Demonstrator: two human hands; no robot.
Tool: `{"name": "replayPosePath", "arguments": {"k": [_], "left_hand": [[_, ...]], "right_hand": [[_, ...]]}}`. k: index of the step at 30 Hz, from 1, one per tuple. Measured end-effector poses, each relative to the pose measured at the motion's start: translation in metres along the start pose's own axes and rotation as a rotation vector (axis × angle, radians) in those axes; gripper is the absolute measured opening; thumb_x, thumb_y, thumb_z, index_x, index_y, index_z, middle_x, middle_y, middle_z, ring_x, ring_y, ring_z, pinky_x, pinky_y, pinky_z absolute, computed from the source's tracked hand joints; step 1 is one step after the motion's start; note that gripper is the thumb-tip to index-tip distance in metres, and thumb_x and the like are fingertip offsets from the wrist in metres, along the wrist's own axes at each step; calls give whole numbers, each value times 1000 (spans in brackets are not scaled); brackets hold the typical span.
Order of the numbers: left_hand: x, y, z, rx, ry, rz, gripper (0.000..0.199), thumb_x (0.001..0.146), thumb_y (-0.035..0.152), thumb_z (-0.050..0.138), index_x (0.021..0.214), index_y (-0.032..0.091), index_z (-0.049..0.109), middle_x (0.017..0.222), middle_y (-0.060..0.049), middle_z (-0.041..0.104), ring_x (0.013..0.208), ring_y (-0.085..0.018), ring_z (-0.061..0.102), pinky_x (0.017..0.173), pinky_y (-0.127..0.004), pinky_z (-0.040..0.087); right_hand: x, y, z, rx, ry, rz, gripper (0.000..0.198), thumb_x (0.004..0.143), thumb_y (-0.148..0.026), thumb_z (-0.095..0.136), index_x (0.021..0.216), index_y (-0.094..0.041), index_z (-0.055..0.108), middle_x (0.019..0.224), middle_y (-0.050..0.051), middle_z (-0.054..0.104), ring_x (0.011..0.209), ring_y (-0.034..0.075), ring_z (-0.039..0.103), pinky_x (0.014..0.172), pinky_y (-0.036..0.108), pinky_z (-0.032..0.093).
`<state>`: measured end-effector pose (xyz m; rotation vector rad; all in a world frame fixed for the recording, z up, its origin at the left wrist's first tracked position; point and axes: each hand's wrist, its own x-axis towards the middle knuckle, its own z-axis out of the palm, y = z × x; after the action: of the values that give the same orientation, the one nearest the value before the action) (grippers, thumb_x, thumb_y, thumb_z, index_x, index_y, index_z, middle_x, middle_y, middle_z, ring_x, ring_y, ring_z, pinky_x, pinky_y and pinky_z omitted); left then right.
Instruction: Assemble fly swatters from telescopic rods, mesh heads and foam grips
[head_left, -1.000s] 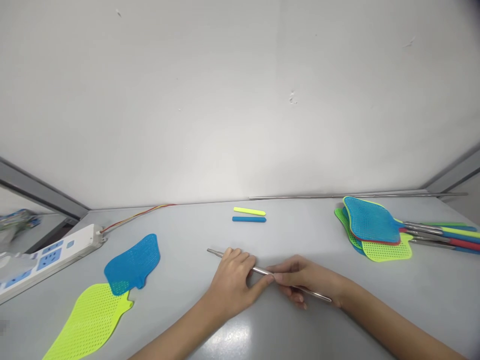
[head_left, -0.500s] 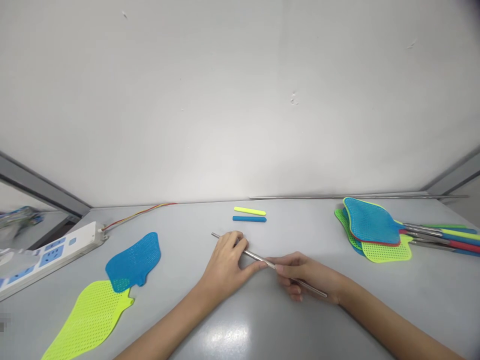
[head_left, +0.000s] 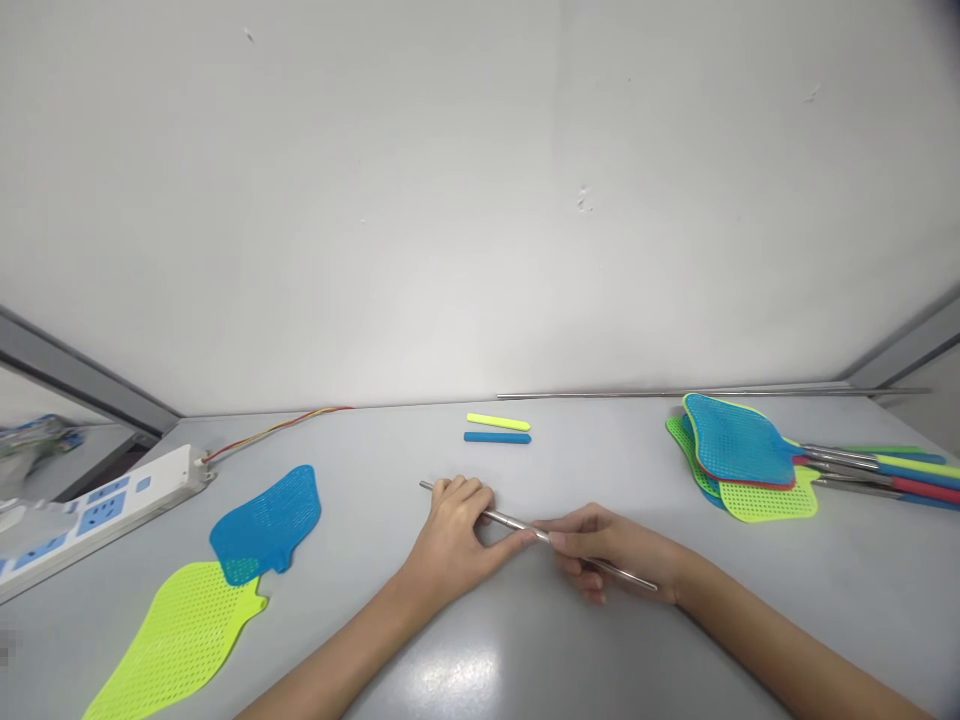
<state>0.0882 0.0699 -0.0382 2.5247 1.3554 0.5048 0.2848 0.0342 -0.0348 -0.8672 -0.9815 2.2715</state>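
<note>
A thin silver metal rod (head_left: 514,522), which looks telescopic, slants across the middle of the table, its left end farther from me. My left hand (head_left: 459,530) is closed around its left part, fingers over the top and thumb stretched along it. Just to the right, my right hand (head_left: 600,550) grips the same rod between thumb and fingers, and the thin end pokes out below the palm. Beyond my hands lie a yellow handle-like stick (head_left: 498,422) and a blue one (head_left: 496,438), side by side.
At left lie a blue fly swatter head (head_left: 266,525) and a yellow one (head_left: 180,635), overlapping slightly. A white power strip (head_left: 105,515) stands behind them. Stacked fly swatters (head_left: 742,445) lie at right. A long metal rod (head_left: 637,394) rests along the wall.
The rod's left end has swung slightly toward me, and my left hand has shifted a little right and nearer. My right hand stays nearly in place.
</note>
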Motion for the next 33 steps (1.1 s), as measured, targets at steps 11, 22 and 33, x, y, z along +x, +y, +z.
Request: {"name": "replayPosePath", "arguments": {"k": [11,22,33], "left_hand": [[-1,4,-1,55,-94,30,32,72,40,45,51,16,37,54,2,44,60,-13,37,61,-29,24],[-5,12,1,23,-122,1,29,74,33,43,51,16,39,51,3,46,57,-12,38,59,-30,23],[-10,19,0,6,-137,17,32,81,34,34,55,16,39,55,2,46,58,-12,38,58,-29,22]], "right_hand": [[1,1,3,-129,35,-28,27,70,-37,54,73,-10,57,56,-3,39,42,4,35,40,20,33],[-2,-2,1,-173,28,-12,26,71,-35,54,63,-11,56,49,-4,40,38,4,34,38,19,32],[-2,-3,0,-195,41,14,26,70,-34,55,57,-11,52,47,-4,42,38,4,36,38,20,32]]}}
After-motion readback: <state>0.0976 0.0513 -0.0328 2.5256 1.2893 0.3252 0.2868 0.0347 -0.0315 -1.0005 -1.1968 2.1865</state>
